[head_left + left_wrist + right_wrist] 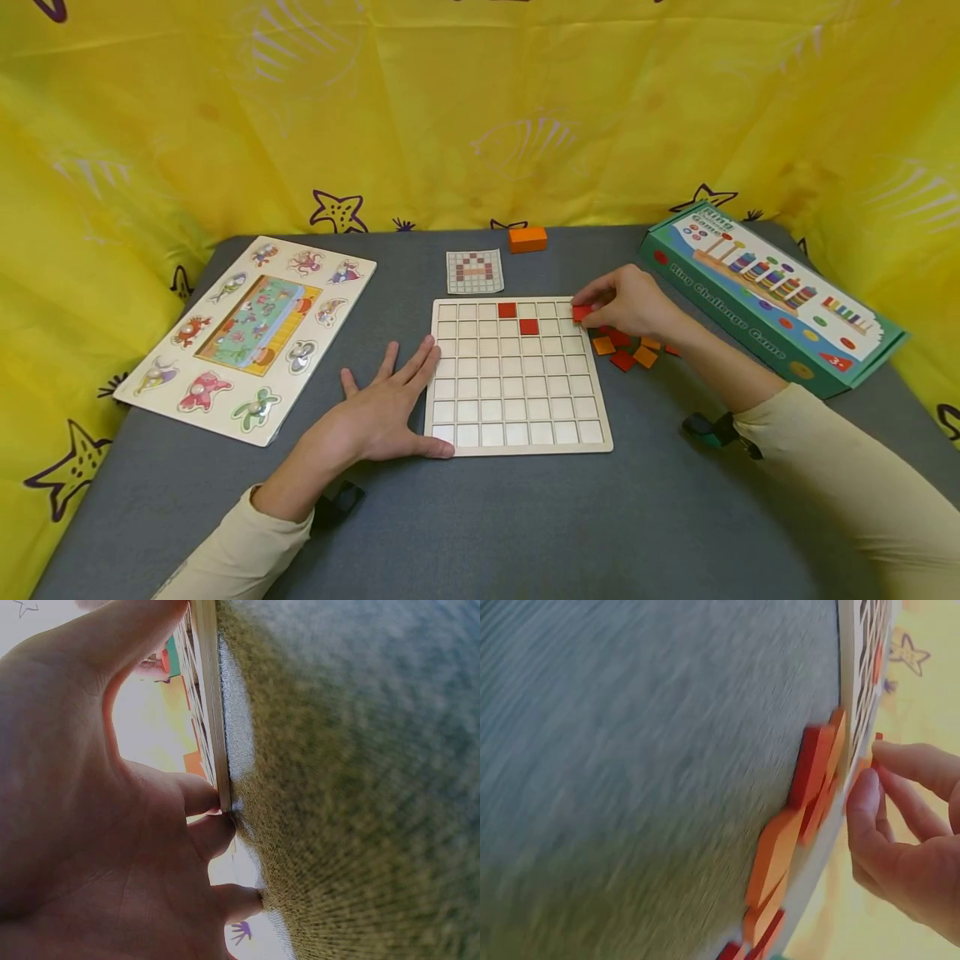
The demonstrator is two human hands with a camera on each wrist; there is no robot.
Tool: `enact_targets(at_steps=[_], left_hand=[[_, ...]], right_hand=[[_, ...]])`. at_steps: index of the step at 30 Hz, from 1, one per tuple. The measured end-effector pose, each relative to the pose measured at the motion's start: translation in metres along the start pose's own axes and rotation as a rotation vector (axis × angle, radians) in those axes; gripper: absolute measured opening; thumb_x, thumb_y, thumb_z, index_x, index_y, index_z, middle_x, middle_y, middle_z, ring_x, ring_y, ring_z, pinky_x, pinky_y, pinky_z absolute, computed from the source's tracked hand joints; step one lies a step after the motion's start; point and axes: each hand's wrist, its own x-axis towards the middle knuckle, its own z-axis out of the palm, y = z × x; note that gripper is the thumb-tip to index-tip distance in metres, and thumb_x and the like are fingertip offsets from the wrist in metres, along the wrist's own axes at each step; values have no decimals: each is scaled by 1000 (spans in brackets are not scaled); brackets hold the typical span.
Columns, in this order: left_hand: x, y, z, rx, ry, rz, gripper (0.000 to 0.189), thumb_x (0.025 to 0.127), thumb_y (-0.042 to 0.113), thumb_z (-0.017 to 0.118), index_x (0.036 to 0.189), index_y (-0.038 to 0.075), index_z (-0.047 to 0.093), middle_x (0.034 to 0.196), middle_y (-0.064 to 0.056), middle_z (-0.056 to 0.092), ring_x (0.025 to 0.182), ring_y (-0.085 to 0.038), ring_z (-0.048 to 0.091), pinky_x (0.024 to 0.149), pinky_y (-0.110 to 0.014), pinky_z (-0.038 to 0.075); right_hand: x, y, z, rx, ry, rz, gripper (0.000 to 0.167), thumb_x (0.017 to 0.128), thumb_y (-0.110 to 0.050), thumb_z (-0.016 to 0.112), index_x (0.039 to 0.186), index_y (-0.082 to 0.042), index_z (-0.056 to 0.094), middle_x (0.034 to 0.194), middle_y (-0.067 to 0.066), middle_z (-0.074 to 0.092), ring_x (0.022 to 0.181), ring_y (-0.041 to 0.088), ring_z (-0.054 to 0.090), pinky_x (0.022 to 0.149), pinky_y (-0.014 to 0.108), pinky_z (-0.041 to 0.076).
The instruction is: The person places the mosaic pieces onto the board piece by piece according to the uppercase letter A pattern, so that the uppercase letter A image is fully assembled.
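Observation:
A pale wooden grid board [513, 387] lies flat in the middle of the table. Two red square tiles sit in its cells: one tile [507, 310] in the top row, another tile [528, 327] in the row below. Along the board's left edge rests my left hand [382, 412], its fingers spread and the thumb at the near corner. Just off the top right corner, my right hand [633, 304] pinches a red tile [582, 313] between thumb and fingers. Loose red tiles [622, 361] and orange tiles [645, 357] lie below that hand, in a small pile beside the board.
A small pattern card [475, 272] lies behind the board, with an orange block [527, 240] near it. A sea-animal peg puzzle [251, 333] lies at left. At right is a green Ring Challenge Game box [772, 300]. Yellow cloth [450, 117] hangs around the grey table [495, 525].

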Motion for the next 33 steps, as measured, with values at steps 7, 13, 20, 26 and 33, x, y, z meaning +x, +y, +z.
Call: enact_targets(at_steps=[7, 13, 20, 26, 33], left_hand=[[0, 0, 1, -1, 1, 1, 133, 75, 78, 77, 169, 24, 1, 177, 6, -7, 161, -44, -6, 100, -94, 0], [0, -1, 0, -7, -5, -1, 133, 75, 77, 78, 169, 24, 0, 177, 6, -7, 161, -44, -8, 100, -94, -1], [1, 0, 0, -3, -7, -2, 133, 75, 77, 77, 169, 24, 0, 177, 6, -8, 161, -44, -7, 100, -94, 0], [0, 0, 0, 5, -1, -1, 133, 75, 77, 77, 169, 24, 1, 177, 6, -7, 161, -45, -6, 100, -94, 1], [0, 0, 0, 10, 0, 1, 132, 75, 78, 76, 169, 23, 2, 177, 5, -7, 161, -46, -5, 99, -95, 2]], right_hand=[[7, -16, 13, 42, -30, -8, 29, 84, -12, 86, 113, -10, 82, 100, 9, 78, 90, 23, 66, 72, 28, 53], [13, -30, 23, 82, -52, -11, 30, 82, -12, 87, 111, -11, 82, 101, 8, 79, 91, 23, 67, 74, 30, 54], [19, -44, 36, 122, -72, -17, 30, 80, -7, 86, 109, -12, 83, 102, 7, 79, 90, 23, 67, 75, 31, 55], [24, -55, 45, 138, -91, -23, 29, 80, -5, 87, 108, -10, 83, 102, 9, 78, 88, 24, 64, 72, 30, 54], [29, -70, 54, 122, -116, -33, 30, 78, 0, 86, 106, -9, 83, 101, 9, 78, 87, 24, 65, 71, 29, 55]])
